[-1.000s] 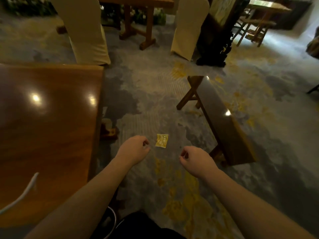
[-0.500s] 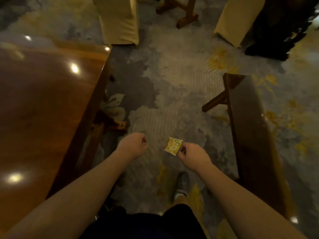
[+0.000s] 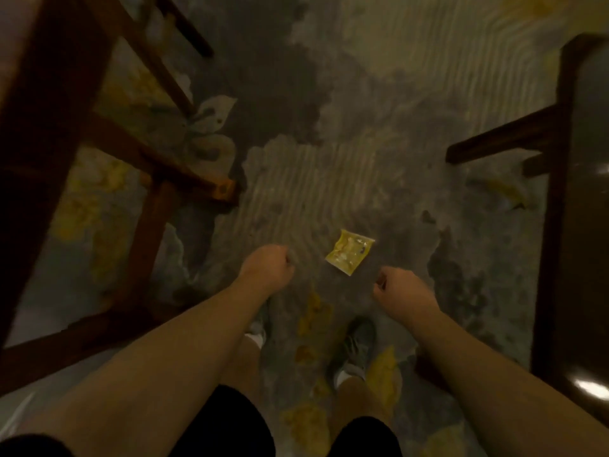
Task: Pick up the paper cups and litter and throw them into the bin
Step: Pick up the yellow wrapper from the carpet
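A small yellow wrapper (image 3: pixel 350 252), a piece of litter, lies flat on the grey patterned carpet (image 3: pixel 313 179) just ahead of my feet. My left hand (image 3: pixel 267 266) hangs in a loose fist to the wrapper's left, holding nothing. To the wrapper's lower right, my right hand (image 3: pixel 400 291) is also curled in a fist, a short gap away from it and not touching. No paper cups and no bin are in view.
A wooden table's leg frame (image 3: pixel 155 179) fills the left side. A dark wooden bench (image 3: pixel 573 206) with a slanted leg runs along the right edge. My two shoes (image 3: pixel 354 351) stand on the carpet strip between them.
The view has tilted steeply down and come closer to the floor, so the wrapper looks larger. Both fists stay shut; the right hand now sits lower right of the wrapper.
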Tool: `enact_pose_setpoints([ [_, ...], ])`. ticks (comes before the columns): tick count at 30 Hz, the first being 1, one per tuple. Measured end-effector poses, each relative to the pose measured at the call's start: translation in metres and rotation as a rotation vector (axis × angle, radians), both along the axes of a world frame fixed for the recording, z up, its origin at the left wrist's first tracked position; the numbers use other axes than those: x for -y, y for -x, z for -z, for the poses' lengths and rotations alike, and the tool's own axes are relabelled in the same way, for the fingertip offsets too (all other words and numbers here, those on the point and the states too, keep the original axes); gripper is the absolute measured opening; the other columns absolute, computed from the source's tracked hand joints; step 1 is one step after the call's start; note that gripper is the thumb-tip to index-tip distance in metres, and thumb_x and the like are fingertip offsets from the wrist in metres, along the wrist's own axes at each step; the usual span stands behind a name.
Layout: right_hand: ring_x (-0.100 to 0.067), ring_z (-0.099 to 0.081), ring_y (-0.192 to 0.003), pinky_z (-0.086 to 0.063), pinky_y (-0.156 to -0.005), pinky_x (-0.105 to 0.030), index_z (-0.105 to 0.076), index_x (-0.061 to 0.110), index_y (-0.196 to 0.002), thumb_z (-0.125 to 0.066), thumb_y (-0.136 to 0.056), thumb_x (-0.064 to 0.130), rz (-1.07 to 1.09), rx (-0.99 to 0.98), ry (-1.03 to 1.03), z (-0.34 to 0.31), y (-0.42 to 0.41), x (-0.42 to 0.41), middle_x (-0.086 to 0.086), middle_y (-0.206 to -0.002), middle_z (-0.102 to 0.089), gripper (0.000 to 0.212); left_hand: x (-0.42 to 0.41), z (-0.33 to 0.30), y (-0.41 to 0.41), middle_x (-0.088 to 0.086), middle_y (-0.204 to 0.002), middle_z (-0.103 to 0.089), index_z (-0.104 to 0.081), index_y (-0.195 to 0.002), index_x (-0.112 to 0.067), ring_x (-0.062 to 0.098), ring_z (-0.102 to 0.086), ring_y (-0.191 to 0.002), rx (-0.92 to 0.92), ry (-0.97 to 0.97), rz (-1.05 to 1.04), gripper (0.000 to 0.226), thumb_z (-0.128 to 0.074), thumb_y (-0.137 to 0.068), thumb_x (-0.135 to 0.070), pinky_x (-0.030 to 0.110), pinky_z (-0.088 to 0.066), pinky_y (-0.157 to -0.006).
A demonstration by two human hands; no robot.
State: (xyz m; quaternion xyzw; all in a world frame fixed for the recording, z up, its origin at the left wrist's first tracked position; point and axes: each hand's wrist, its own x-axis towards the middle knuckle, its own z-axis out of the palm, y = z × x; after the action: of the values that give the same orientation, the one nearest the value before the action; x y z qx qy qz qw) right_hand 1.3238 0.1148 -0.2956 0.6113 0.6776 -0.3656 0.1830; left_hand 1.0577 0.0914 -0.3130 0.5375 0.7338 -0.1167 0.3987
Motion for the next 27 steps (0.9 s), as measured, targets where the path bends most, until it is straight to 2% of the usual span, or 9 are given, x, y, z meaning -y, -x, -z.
enact_pose_setpoints([
  [2,-0.03,-0.066,-0.089,-0.04,-0.063,-0.031,-0.053,0.024,-0.079,-0.056,-0.09,0.03,0.022,0.016,0.013,0.055,0.006,-0.017,-0.008,-0.093,-0.069,0.014,-0.023,0.062,0.002,0.013,-0.109,-0.069,-0.068,-0.102,-0.013,0.032,-0.064,-0.1,0.017,0.009,0.005,0.027,-0.059,-0.088,-0.033,0.042,-0.053,-0.084],
  [7,-0.035,-0.066,-0.089,-0.045,-0.064,-0.034,-0.066,0.014,-0.089,-0.058,-0.089,0.032,0.074,0.032,0.055,0.199,0.026,-0.048,-0.013,-0.092,-0.067,0.02,-0.059,0.21,0.013,0.017,-0.123,-0.062,-0.063,-0.118,-0.01,0.035,-0.058,-0.113,-0.011,0.015,0.106,0.036,-0.059,-0.089,-0.031,0.043,-0.05,-0.092],
  [9,-0.035,-0.064,-0.102,-0.051,-0.074,-0.038,-0.066,0.013,-0.105,-0.062,-0.086,0.033,0.066,0.062,0.069,0.249,0.036,-0.056,-0.013,-0.109,-0.066,0.028,-0.068,0.26,0.02,0.017,-0.131,-0.055,-0.054,-0.129,-0.01,0.036,-0.053,-0.12,-0.044,0.059,0.162,0.046,-0.057,-0.09,-0.034,0.046,-0.047,-0.097],
  [12,-0.036,-0.049,-0.125,-0.05,-0.093,-0.048,-0.05,0.014,-0.136,-0.07,-0.083,0.037,0.052,0.113,0.071,0.316,0.048,-0.059,-0.016,-0.139,-0.049,0.061,-0.074,0.326,0.028,0.018,-0.142,-0.042,-0.037,-0.143,-0.011,0.038,-0.042,-0.13,-0.054,0.086,0.259,0.062,-0.054,-0.092,-0.041,0.05,-0.041,-0.103],
  [16,-0.043,-0.03,-0.137,-0.047,-0.092,-0.057,-0.028,0.032,-0.15,-0.077,-0.079,0.036,-0.075,0.2,0.036,0.379,0.06,-0.054,-0.015,-0.155,-0.021,0.086,-0.072,0.394,0.037,0.012,-0.165,-0.007,-0.008,-0.156,-0.02,0.04,-0.007,-0.149,-0.06,0.122,0.334,0.085,-0.05,-0.091,-0.055,0.058,-0.023,-0.115],
  [18,-0.047,-0.026,-0.138,-0.045,-0.093,-0.059,-0.028,0.035,-0.149,-0.075,-0.081,0.041,-0.225,0.259,-0.014,0.398,0.065,-0.051,-0.016,-0.157,-0.015,0.083,-0.069,0.415,0.04,0.007,-0.166,0.009,0.001,-0.157,-0.027,0.042,0.005,-0.149,-0.066,0.165,0.352,0.091,-0.05,-0.09,-0.06,0.061,-0.016,-0.117],
  [21,-0.049,-0.024,-0.139,-0.045,-0.095,-0.06,-0.044,0.028,-0.14,-0.071,-0.085,0.037,-0.357,0.342,-0.016,0.419,0.072,-0.051,-0.017,-0.155,-0.016,0.061,-0.063,0.434,0.044,0.003,-0.164,0.022,0.008,-0.156,-0.032,0.045,0.014,-0.147,-0.061,0.218,0.362,0.094,-0.048,-0.088,-0.066,0.063,-0.011,-0.117],
  [24,-0.045,-0.041,-0.124,-0.052,-0.081,-0.054,-0.057,0.018,-0.127,-0.058,-0.091,0.018,-0.373,0.352,-0.027,0.432,0.075,-0.054,-0.02,-0.14,-0.032,0.036,-0.056,0.444,0.044,0.003,-0.161,0.029,0.014,-0.155,-0.032,0.047,0.021,-0.144,-0.046,0.21,0.369,0.098,-0.047,-0.087,-0.068,0.062,-0.01,-0.117],
  [27,-0.04,-0.048,-0.117,-0.051,-0.075,-0.049,-0.065,0.016,-0.12,-0.053,-0.093,0.014,-0.391,0.31,-0.047,0.432,0.074,-0.06,-0.017,-0.134,-0.04,0.029,-0.056,0.449,0.05,0.003,-0.162,0.026,0.012,-0.155,-0.033,0.048,0.021,-0.144,-0.037,0.19,0.379,0.1,-0.051,-0.085,-0.068,0.061,-0.012,-0.118],
])
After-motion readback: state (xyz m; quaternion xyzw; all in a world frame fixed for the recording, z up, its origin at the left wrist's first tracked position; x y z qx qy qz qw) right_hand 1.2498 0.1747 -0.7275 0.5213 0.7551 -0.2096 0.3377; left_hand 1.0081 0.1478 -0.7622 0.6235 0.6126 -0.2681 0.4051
